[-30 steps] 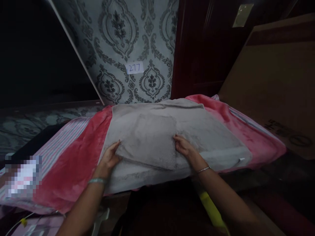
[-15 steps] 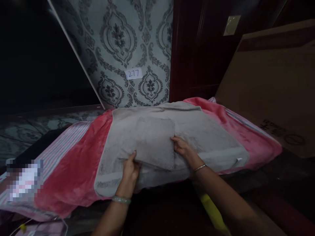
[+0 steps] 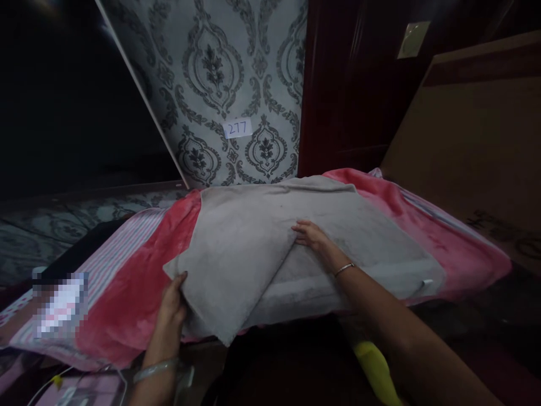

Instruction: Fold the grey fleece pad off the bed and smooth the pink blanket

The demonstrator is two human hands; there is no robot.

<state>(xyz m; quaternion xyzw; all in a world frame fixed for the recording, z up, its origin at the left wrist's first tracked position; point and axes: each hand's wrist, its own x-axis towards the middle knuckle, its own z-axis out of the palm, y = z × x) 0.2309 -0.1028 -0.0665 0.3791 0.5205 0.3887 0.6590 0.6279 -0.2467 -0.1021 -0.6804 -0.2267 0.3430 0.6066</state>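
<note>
The grey cloth point(image 3: 236, 259) is pinched at its left edge, thumb uppermost, by the left hand point(image 3: 171, 307) and touched at its right by the outstretched right hand point(image 3: 311, 235), whose closure cannot be told; since the earlier frame, it has been drawn past the left edge of the grey towel point(image 3: 378, 245), whose right corners are left uncovered
</note>
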